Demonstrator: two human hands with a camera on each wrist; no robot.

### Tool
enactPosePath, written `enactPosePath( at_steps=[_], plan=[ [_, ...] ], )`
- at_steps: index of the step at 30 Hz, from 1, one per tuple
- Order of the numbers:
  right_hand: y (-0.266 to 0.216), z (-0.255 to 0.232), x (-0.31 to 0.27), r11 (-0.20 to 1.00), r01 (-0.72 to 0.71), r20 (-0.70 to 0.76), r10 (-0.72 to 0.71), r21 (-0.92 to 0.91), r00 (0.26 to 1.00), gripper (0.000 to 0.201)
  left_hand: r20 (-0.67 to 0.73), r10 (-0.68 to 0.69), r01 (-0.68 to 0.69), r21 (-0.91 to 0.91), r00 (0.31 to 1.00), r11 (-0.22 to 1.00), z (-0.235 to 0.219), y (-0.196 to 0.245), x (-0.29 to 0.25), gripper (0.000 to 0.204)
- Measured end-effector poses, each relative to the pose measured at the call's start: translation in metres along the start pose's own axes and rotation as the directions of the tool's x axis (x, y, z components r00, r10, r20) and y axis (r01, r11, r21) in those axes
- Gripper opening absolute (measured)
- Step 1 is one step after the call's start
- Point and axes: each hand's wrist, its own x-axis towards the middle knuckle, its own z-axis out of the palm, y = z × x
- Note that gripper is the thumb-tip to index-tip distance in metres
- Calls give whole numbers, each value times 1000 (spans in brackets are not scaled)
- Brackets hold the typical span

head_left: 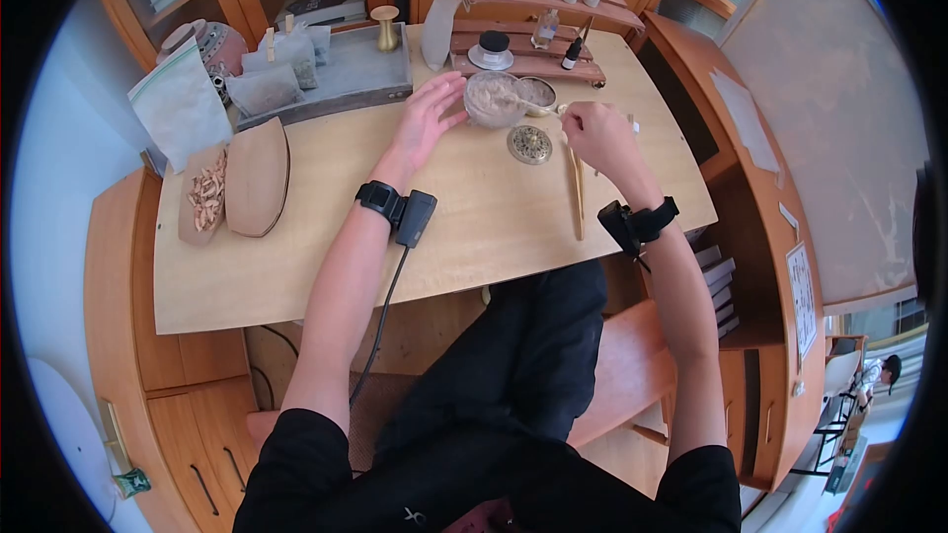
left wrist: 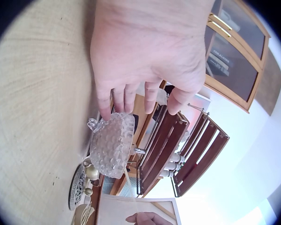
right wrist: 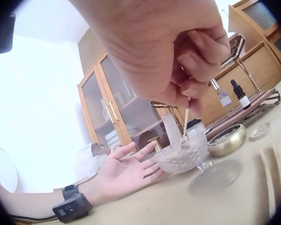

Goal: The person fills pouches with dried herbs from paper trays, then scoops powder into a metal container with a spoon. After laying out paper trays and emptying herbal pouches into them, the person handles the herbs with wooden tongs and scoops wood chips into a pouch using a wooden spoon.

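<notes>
A textured clear glass bowl holds pale greyish powder. My left hand is beside it with fingers extended, the fingertips right at its rim in the left wrist view. Above and right of the bowl, my right hand pinches a thin pale stick, whose lower end dips into the bowl; the kind of tool is not clear. Against the bowl's right side stands a small brass burner filled with similar powder. In front of both lies a pierced brass lid. Wooden tweezers lie below my right hand.
Behind the bowls rises a two-tier wooden rack with several vials and a dropper bottle. At the left are a grey tray with bagged material, a white pouch and wood chips on a brown holder.
</notes>
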Motion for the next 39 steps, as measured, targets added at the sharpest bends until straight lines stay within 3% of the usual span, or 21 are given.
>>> enactPosePath(
  at_steps=[2, 4, 8, 11, 14, 16, 19, 25, 29, 31, 32, 34, 39],
  plan=[
    [-5, -5, -1, 998, 31, -31, -33, -51, 999, 18, 3, 2, -2, 1, 1000, 1000, 0, 0, 0, 47],
    [-11, -10, -1, 991, -31, -36, 26, -129, 999, 19, 1, -2, 2, -4, 1000, 1000, 0, 0, 0, 46],
    [11, -12, 5, 998, -18, -44, 15, -66, 999, 19, -8, -3, 3, -5, 1000, 1000, 1, 1, 0, 46],
    [22, -17, 11, 990, -88, -93, 77, -111, 993, 19, 3, 1, -1, -7, 1000, 1000, 1, 1, -1, 46],
    [27, -16, 14, 964, -100, -83, 81, -246, 993, 21, -6, -7, 7, -2, 1000, 1000, 2, 1, 0, 46],
    [29, -5, 17, 932, -13, -43, -3, -363, 999, 21, -9, -7, 7, 2, 1000, 1000, 2, 2, 0, 46],
    [22, 10, 22, 875, 15, 12, -11, -484, 1000, 18, -5, -9, 9, -3, 1000, 1000, 1, 1, 1, 46],
    [11, 26, 23, 797, 135, 46, -134, -589, 990, 13, -2, -5, 5, -2, 1000, 1000, 1, 1, 1, 45],
    [15, 36, 27, 858, 57, -4, -69, -510, 998, 13, -4, -3, 3, 3, 1000, 1000, 1, 1, 0, 45],
    [26, 42, 31, 948, -83, -6, 85, -308, 996, 16, -2, -5, 5, 3, 1000, 1000, 2, 1, 0, 45],
    [29, 41, 30, 948, -83, -6, 86, -307, 996, 16, -2, -5, 5, 4, 1000, 1000, 2, 1, -1, 45],
    [37, 40, 28, 990, -108, -7, 107, -90, 994, 21, -6, -7, 7, 1, 1000, 1000, 2, 1, 0, 45],
    [37, 32, 27, 980, -76, -46, 68, -185, 997, 22, -2, -4, 4, 22, 1000, 1000, 3, 1, -1, 47]
  ],
)
